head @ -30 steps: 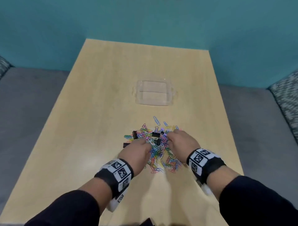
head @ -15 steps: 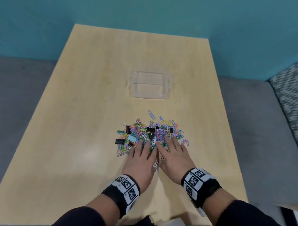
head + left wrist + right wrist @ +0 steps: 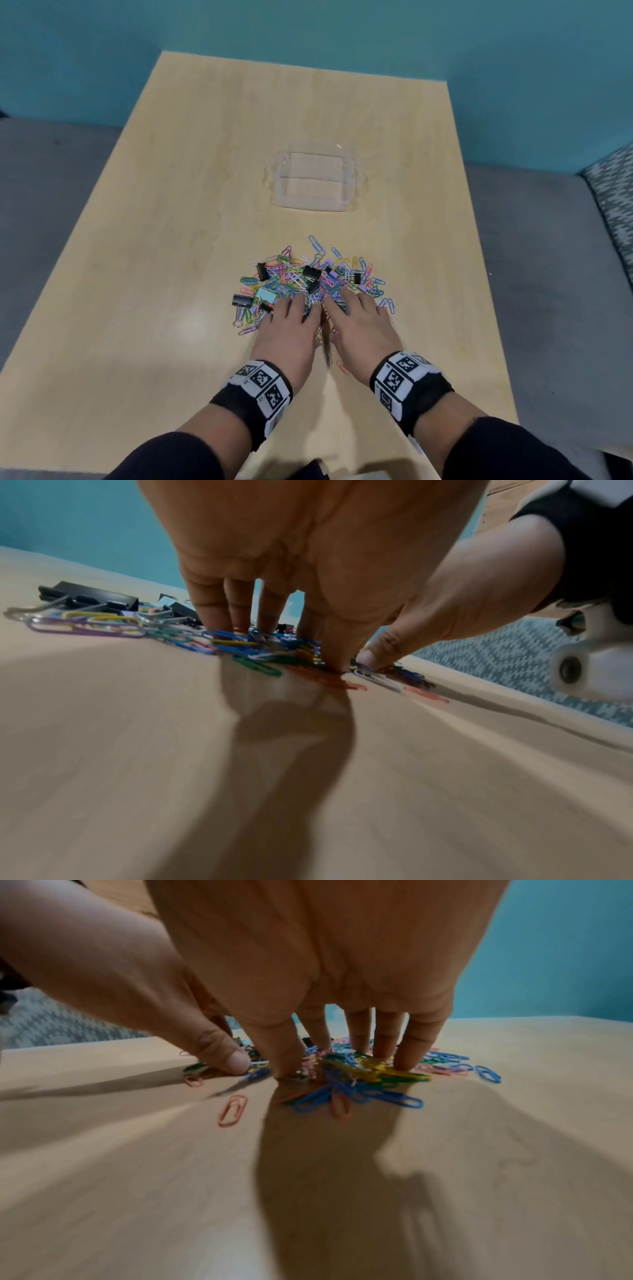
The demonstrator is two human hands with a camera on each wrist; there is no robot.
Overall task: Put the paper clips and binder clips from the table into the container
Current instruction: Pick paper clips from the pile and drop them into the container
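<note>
Both hands lie flat in the head view, left hand (image 3: 291, 329) and right hand (image 3: 359, 325) side by side, fingers straight and spread on the near edge of the clips (image 3: 308, 281); neither holds anything. That pile of thin, coloured wire paper clips, with a few boxy black binder clips (image 3: 242, 300) and a pale teal one among them, sits on the table (image 3: 154, 240) nearer its front edge than its back. Further toward the back edge stands the container (image 3: 313, 181), a clear plastic tub with rounded corners, and nothing shows inside it, so the task seems hardly begun: every clip is left to move. From the left wrist, straight fingertips (image 3: 236, 620) press down on glossy loops, with a black binder clip off to the left. From the right wrist, the fingers (image 3: 387, 1042) rest on blue, yellow and green clips, and one pink clip (image 3: 232, 1110) lies loose toward the front edge on the smooth, pale wood-grain top.
</note>
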